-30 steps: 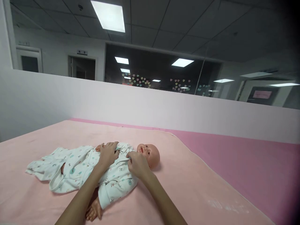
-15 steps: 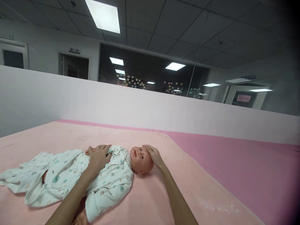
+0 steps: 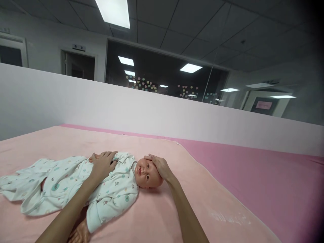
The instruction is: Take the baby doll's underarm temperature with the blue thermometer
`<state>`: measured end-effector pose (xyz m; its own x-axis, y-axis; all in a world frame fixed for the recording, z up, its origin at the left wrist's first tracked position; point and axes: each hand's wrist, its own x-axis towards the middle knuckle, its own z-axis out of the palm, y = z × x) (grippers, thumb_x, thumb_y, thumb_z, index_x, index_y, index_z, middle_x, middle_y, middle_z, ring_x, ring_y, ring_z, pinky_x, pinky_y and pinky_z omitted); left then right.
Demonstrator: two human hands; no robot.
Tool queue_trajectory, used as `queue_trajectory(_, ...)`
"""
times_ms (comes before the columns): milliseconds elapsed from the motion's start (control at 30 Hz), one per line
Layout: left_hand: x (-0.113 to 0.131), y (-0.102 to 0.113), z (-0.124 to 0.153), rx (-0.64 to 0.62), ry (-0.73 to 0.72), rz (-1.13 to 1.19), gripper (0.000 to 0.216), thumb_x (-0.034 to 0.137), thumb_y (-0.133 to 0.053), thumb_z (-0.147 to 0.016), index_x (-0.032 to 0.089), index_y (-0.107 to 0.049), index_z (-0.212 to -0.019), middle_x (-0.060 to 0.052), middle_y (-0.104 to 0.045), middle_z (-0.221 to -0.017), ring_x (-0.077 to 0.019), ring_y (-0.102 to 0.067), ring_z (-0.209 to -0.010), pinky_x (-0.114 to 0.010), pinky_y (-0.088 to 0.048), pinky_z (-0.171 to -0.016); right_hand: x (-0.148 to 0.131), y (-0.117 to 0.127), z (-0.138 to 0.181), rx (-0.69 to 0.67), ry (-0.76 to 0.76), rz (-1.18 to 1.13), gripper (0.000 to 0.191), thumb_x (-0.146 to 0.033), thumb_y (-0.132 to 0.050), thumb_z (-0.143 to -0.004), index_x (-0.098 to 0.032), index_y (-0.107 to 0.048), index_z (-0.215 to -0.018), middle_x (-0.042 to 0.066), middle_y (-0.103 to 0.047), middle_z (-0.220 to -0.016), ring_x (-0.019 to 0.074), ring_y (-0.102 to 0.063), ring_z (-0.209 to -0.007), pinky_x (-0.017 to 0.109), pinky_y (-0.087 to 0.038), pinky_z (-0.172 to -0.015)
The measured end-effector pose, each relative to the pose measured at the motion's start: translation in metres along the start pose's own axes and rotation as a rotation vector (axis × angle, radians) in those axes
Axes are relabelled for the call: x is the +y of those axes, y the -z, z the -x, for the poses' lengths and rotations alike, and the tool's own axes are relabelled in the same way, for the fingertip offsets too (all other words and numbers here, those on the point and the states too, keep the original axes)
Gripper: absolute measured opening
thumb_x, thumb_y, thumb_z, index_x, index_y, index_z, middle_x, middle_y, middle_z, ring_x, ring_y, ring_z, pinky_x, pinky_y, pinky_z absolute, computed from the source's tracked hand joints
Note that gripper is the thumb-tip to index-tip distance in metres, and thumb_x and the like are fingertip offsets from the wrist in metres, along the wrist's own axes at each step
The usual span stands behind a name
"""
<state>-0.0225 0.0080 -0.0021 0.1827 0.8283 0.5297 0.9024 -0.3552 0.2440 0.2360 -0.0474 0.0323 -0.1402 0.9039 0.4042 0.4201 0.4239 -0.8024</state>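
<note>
A baby doll [image 3: 144, 172] lies on its back on a peach blanket [image 3: 162, 216], head to the right. It wears a white romper [image 3: 113, 192] printed with green dots and small figures. Across the doll's chest rests my left hand [image 3: 103, 163], fingers spread over the cloth, close to one of the doll's small hands. My right hand [image 3: 160, 167] lies over the top and far side of the doll's head, fingers stretched out along it. The doll's other hand [image 3: 80, 233] shows below my left forearm.
Pink sheet [image 3: 253, 175] borders the blanket at the right and back. A low white wall [image 3: 152, 111] closes off the far side. Beyond it stand a dark window [image 3: 162, 74] with heart stickers and several doors.
The doll's head has turned towards me, with my right hand moving along over its top. My left hand stays on the chest. The view has shifted slightly.
</note>
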Motion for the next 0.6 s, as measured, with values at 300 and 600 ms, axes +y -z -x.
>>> queue_trajectory(300, -0.0007, -0.0007, 0.0004, 0.023, -0.01, -0.02, 0.036, 0.028, -0.039, -0.079, 0.027, -0.053, -0.112, -0.007, -0.06, -0.115, -0.0282, -0.047, -0.109, -0.062, -0.012, -0.094, 0.0019, -0.0008, -0.0011, 0.047, -0.021, -0.021, 0.048, -0.055, -0.04, -0.082, -0.02, -0.064, -0.104, 0.005, -0.061, -0.112, 0.0194, -0.052, -0.109, 0.034, -0.036, -0.097)
queue_trajectory(600, -0.0013, -0.0003, 0.0012, 0.033, -0.018, -0.01, 0.035, 0.028, -0.039, -0.08, 0.027, -0.053, -0.112, -0.007, -0.06, -0.114, -0.0286, -0.047, -0.109, -0.062, -0.012, -0.094, 0.003, -0.001, -0.0025, 0.069, -0.042, -0.064, 0.052, -0.057, -0.037, -0.082, -0.018, -0.067, -0.097, 0.006, -0.065, -0.105, 0.0193, -0.055, -0.104, 0.033, -0.037, -0.095)
